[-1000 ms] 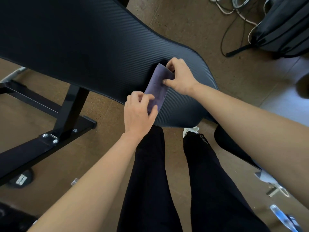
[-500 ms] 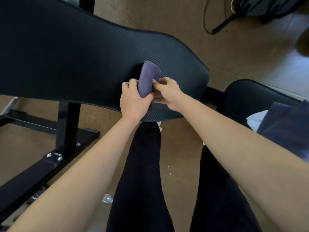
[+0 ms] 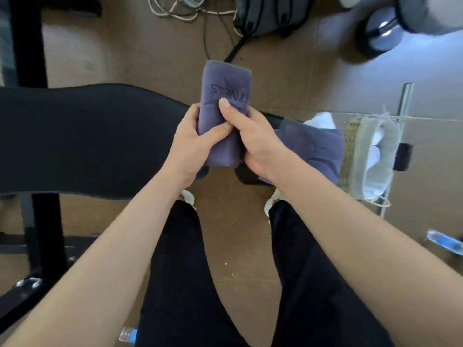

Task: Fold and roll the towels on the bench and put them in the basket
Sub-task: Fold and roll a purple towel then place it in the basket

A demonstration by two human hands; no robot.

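A purple towel (image 3: 225, 83), folded into a narrow strip with stitched lettering, stands upright above the black bench pad (image 3: 87, 136). My left hand (image 3: 190, 144) grips its lower left side. My right hand (image 3: 253, 141) grips its lower right side, thumb pressed on the front. More purple towel (image 3: 315, 149) lies in a heap on the bench's right end, with a white towel (image 3: 322, 120) behind it. A woven basket (image 3: 360, 151) with a pale liner sits further right and holds white towels.
The bench's black steel frame (image 3: 42, 234) stands at left. Cables (image 3: 188, 11), a dark bag (image 3: 270, 13) and a dumbbell (image 3: 380, 31) lie on the floor beyond. A plastic bottle (image 3: 444, 241) lies at right, another (image 3: 127, 334) near my legs.
The towel was being rolled on the bench pad; both hands have now lifted it off the pad and hold it upright. The view has swung right, showing the basket and other towels.
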